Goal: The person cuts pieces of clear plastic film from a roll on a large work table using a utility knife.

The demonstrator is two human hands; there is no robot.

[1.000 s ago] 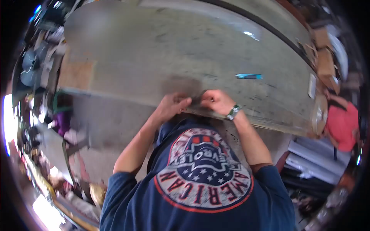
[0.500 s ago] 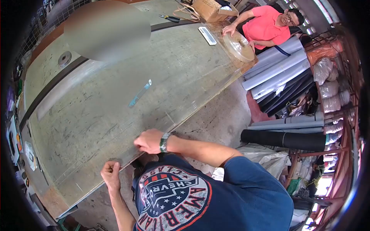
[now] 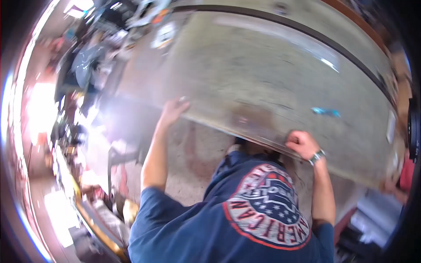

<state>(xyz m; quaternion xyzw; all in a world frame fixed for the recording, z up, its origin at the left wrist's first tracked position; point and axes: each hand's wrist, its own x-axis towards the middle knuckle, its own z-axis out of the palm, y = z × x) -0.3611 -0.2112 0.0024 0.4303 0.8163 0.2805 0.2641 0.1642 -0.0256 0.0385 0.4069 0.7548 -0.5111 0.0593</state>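
My left hand [image 3: 174, 110] is at the near edge of the big worktable [image 3: 245, 57], its fingers pinched together and smeared by motion. Further right, my right hand [image 3: 302, 143] sits at the same edge with fingers curled into a fist and a band round the wrist. Whatever the fingers hold is too thin or blurred to make out. A brownish reflection shows on the glossy surface between the hands. On the tabletop, beyond my right hand, lies a slim light-blue tool [image 3: 325, 111], too blurred to name.
A dark strip [image 3: 280, 19] runs along the table's far side. A white oblong thing [image 3: 390, 126] lies near the right end; a white item [image 3: 164, 35] lies at far left. A co-worker's red sleeve [image 3: 407, 175] and grey rolls [image 3: 372, 215] are at right.
My view has swung left, so the table's left end and the bright doorway side show. My hands are further apart along the edge. The co-worker is now mostly out of view.
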